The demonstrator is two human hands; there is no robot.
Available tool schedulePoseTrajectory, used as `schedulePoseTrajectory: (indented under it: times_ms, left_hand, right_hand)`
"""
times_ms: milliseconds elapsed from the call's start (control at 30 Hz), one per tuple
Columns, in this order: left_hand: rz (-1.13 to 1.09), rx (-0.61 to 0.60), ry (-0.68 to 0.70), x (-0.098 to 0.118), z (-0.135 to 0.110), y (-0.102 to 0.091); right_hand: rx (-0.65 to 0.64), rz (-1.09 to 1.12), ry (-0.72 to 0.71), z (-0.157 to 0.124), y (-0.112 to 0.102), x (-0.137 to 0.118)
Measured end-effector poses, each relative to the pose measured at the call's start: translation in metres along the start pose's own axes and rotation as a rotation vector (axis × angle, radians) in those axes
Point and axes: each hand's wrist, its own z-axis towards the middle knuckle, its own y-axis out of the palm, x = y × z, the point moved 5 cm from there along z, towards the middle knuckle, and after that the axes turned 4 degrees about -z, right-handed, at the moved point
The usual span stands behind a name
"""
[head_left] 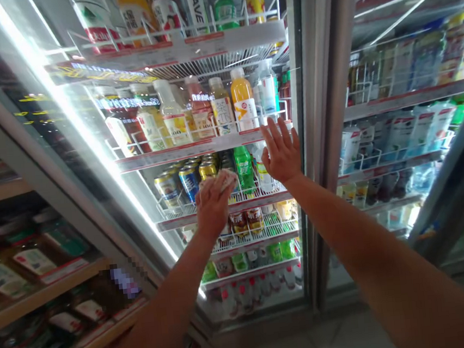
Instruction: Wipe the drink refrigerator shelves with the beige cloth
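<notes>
My left hand [213, 204] is closed on a small pale cloth [225, 181] and presses it against the glass door [90, 155] of a drinks fridge, in front of the can shelf [178, 214]. My right hand [281, 153] is open, its fingers spread and pointing up. It lies flat on the same glass near the door's right frame [308, 134], level with the bottle shelf [188, 149]. Behind the glass stand cans [188, 181], a green bottle [243, 167] and an orange juice bottle [244, 104].
A second fridge door [405, 97] with more bottles stands to the right. Wooden shelves [43, 301] with packaged goods run along the left. A bright light strip [71, 118] glows down the fridge's left side. Pale floor [346, 338] shows below.
</notes>
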Motion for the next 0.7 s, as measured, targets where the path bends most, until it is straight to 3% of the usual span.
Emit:
schedulePoseTrajectory:
  times_ms: [67,133,300,367,433,567,633,700]
  left_hand:
    - [-0.039,-0.098,0.119,0.015,-0.014,0.008]
    - [-0.042,-0.12,0.166,0.015,-0.012,0.007]
    - [0.052,0.103,-0.079,-0.029,0.021,-0.012]
    - [0.055,0.145,-0.116,-0.031,0.017,-0.012]
    - [0.039,0.093,-0.073,-0.018,0.002,-0.004]
    - [-0.003,-0.12,0.119,0.014,-0.024,0.013]
    - [0.004,-0.138,0.152,0.012,-0.018,0.011]
    - [0.036,-0.078,0.083,-0.002,-0.002,0.003]
  right_hand:
    - [0.008,0.001,-0.002,0.0,0.0,0.0]
    - [0.017,0.001,-0.006,0.0,0.0,0.0]
    - [0.02,0.0,-0.007,0.0,0.002,0.001]
    - [0.026,-0.006,-0.007,0.0,0.001,0.0]
    - [0.033,-0.011,-0.008,0.0,-0.001,0.0]
    - [0.032,-0.014,-0.006,0.001,-0.002,-0.001]
    - [0.039,-0.018,-0.008,0.001,-0.003,-0.001]
    - [0.043,-0.012,-0.006,0.001,-0.002,-0.001]
